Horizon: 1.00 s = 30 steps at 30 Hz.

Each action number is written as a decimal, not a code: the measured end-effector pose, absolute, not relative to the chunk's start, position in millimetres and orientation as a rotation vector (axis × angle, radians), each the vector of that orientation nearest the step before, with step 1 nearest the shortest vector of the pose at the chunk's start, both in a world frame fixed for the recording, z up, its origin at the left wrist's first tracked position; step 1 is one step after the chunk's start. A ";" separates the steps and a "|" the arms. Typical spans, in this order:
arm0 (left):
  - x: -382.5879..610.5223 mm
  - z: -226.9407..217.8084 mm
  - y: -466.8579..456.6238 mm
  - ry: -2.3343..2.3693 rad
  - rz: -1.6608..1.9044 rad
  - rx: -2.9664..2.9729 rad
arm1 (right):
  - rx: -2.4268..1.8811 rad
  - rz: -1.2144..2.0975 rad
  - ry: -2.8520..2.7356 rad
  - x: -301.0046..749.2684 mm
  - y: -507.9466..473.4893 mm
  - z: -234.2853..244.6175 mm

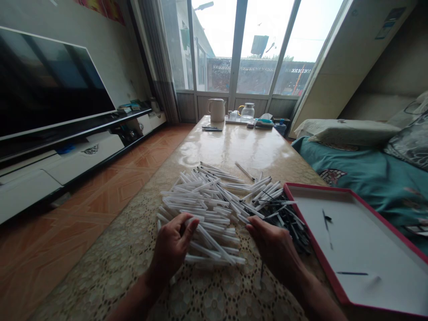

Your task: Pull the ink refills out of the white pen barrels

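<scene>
A heap of white pen barrels (210, 205) is spread over the patterned tabletop in front of me. My left hand (175, 238) is at the heap's near left edge, closed with thumb and finger around a white pen barrel (195, 218) whose end shows. On the right, my right hand (272, 240) has its fingers pinched together beside the barrels; what they grip is mostly hidden. Below that hand a thin dark piece (261, 273) shows, blurred. Black pen parts (297, 229) lie piled just beyond my right hand, against the box lid.
A shallow red-rimmed box lid (344, 296) on the right holds a few thin dark pen pieces (352, 273). At the table's far end stand a beige jug (217, 110), a glass pitcher (248, 112) and a tissue pack (264, 122). A teal-covered seat (384, 165) borders the right side.
</scene>
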<state>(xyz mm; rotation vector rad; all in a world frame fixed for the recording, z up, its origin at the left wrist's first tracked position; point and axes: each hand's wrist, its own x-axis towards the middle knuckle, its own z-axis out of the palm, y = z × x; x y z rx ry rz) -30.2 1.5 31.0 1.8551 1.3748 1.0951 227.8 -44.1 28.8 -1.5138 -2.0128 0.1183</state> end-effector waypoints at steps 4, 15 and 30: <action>-19.4 28.9 -0.8 1.336 1.131 1.736 | -1.564 0.255 -2.038 206.8 -47.0 22.0; -1.3 23.3 -14.3 0.817 0.874 1.234 | -1.483 0.381 -2.174 185.0 -54.1 24.5; -15.4 22.5 -5.5 0.889 1.037 0.999 | -1.291 0.998 -1.566 203.3 -52.0 13.7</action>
